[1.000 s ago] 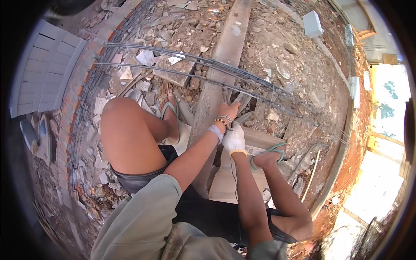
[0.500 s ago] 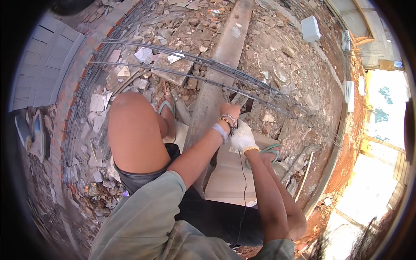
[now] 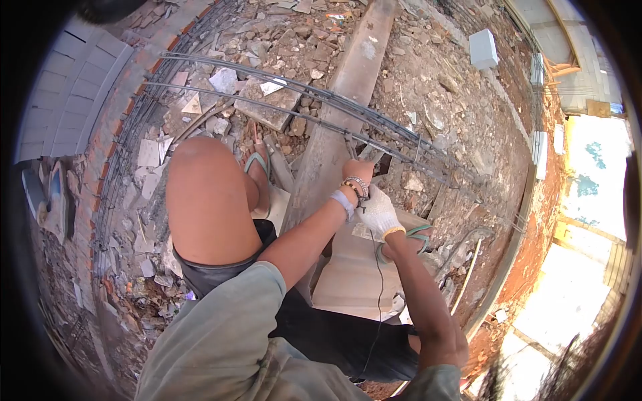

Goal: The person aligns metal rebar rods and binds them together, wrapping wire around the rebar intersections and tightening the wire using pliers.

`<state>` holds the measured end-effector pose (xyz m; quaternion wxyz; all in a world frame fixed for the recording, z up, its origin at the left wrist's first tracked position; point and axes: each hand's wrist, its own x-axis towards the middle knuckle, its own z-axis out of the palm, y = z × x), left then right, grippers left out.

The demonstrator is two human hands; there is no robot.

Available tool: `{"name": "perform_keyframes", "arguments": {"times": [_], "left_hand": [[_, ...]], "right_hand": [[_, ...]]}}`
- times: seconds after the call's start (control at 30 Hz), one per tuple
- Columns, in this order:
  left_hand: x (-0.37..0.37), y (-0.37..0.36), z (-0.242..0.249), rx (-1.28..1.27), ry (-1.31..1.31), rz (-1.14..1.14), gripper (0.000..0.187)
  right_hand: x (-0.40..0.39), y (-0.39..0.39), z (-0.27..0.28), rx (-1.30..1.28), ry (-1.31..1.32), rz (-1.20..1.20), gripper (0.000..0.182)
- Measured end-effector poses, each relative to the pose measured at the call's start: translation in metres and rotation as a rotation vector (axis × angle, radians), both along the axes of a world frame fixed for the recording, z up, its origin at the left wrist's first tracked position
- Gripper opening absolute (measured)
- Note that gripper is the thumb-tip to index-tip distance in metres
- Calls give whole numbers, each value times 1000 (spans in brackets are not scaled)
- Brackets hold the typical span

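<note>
Bare and closed, with beaded bracelets and a pale band at the wrist, my left hand (image 3: 360,171) is just below the steel rods (image 3: 321,122). Its fingers are wrapped round something I cannot make out. A small dark metal piece (image 3: 350,142) shows between that hand and the lower rod. My right hand (image 3: 378,212), in a white knitted glove with a yellow cuff, is curled close below the left wrist, its fingertips hidden. From near the glove a thin dark wire (image 3: 382,281) trails down to my lap. The rods cross over a long concrete beam (image 3: 358,67).
Broken stone and tile rubble (image 3: 274,47) surrounds my sandalled feet. A bent tan sheet (image 3: 354,271) lies between my legs. Along the left runs a brick edge (image 3: 110,154) with thin rods beside it. A pale block (image 3: 483,49) sits at the upper right.
My right elbow has swung out to the right, and the gloved hand has shifted slightly right. My left hand stays below the rods, and the whole view has shifted a little.
</note>
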<state>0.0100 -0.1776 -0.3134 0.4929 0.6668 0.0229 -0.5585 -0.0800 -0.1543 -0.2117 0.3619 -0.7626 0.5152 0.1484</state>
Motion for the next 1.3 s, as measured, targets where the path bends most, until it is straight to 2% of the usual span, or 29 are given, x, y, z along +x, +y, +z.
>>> {"name": "perform_keyframes", "arguments": {"times": [0.07,0.1,0.2,0.23,0.37,0.47,0.6,0.63,0.73,0.77,0.87,0.9,1.0,1.03,1.13,1.17,1.27,1.3], "left_hand": [[17,11,38,-53,222,92,21],[24,17,43,-145,396,105,33],[56,35,59,-252,583,-41,42],[60,38,56,-271,619,-115,46],[73,47,55,-549,1058,-29,40],[75,55,43,-680,1224,-36,37],[68,50,40,-767,1136,-66,38],[71,47,39,-779,1188,-65,41],[84,47,53,-522,926,-158,47],[94,52,50,-366,779,-364,60],[108,64,52,-34,-18,-759,83],[117,69,66,-8,115,-774,102],[124,92,121,58,-31,-754,107],[109,107,100,77,-164,-616,108],[89,133,80,4,-291,-466,116],[82,131,77,3,-306,-407,102],[95,125,44,-60,-37,-658,87],[95,128,65,-160,-21,-590,76]], "right_hand": [[-3,-3,5,99,-87,32,41],[8,-11,29,481,-54,-120,44],[5,-1,30,1026,-518,-600,48],[6,3,28,1107,-587,-639,51],[17,26,6,1514,-855,-804,66],[37,33,20,1530,-876,-917,63],[36,27,37,1316,-784,-1020,44],[41,29,43,1209,-706,-1070,28],[46,31,27,1490,-768,-964,18],[47,34,24,1439,-735,-1006,17],[62,50,25,1264,-733,-1040,16],[67,54,14,1262,-746,-1017,17],[72,68,-29,1274,-917,-1099,23],[94,77,-9,922,-795,-1238,29],[104,89,-37,853,-900,-1309,31],[103,91,-51,875,-941,-1311,32],[105,96,-90,927,-1036,-1312,35],[105,97,-100,935,-1055,-1310,36]]}}
